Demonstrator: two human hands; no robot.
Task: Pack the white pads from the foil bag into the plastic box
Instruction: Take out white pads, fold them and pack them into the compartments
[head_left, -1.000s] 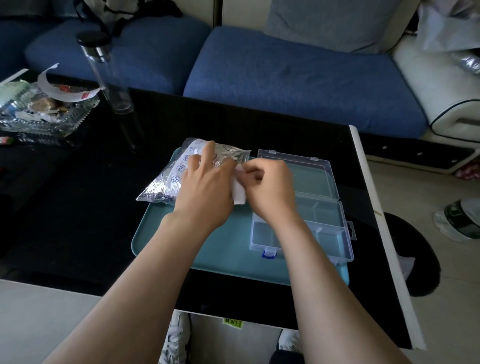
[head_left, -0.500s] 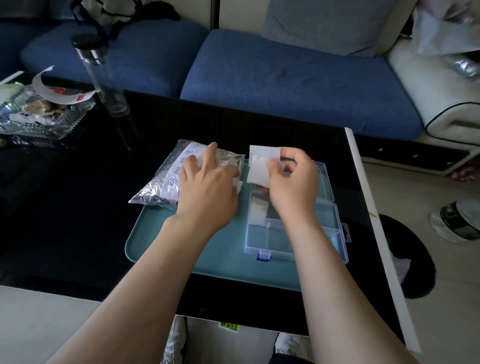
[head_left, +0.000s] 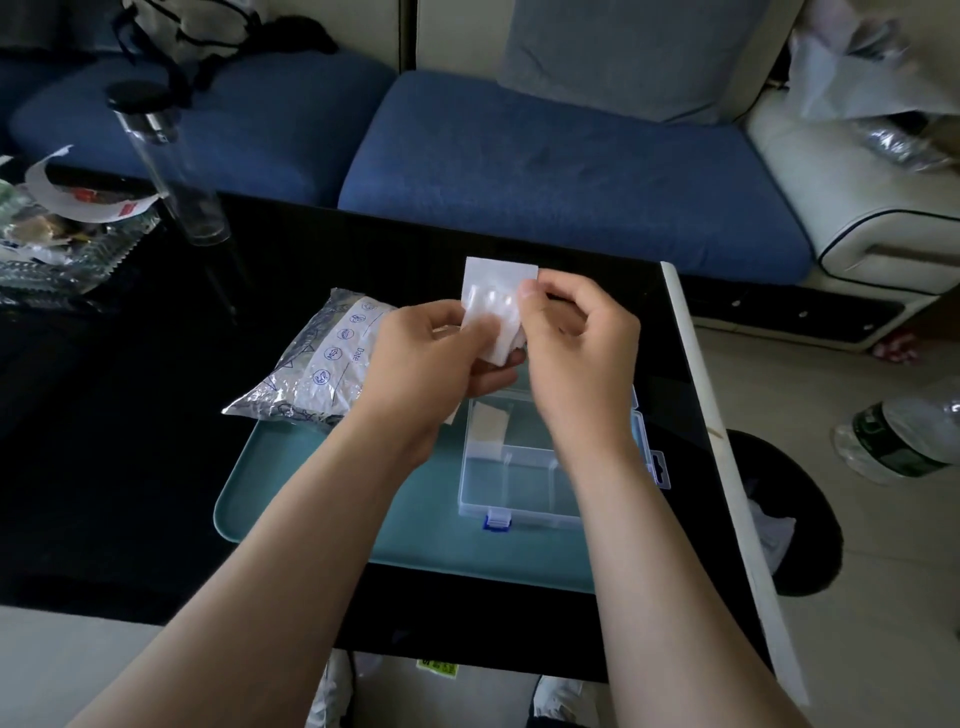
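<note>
I watched both hands hold one pad (head_left: 493, 296) up in the air, above the far end of the box (head_left: 519, 483). The left hand (head_left: 431, 358) pinched the pad's lower left edge between thumb and curled fingers. The right hand (head_left: 576, 353) pinched its right edge, thumb tip on the front face and the other fingers curled behind. The pad stood roughly upright, its top edge free above both hands.

The box sat open on the right part of a teal tray (head_left: 322, 499), blue latch toward me. From my view its lid was mostly hidden behind the hands. A second pad (head_left: 488, 431) lay in the box's far left compartment; the near compartments I could see held nothing.

The bag (head_left: 322, 369) lay on its side at the tray's far left corner, part of it hanging over onto the black table (head_left: 156, 441), just left of the left hand and not touched by it.

Further off on the table stood a clear bottle (head_left: 171, 166) beside a glass dish (head_left: 62, 249) of scraps, with a blue sofa (head_left: 545, 156) behind
</note>
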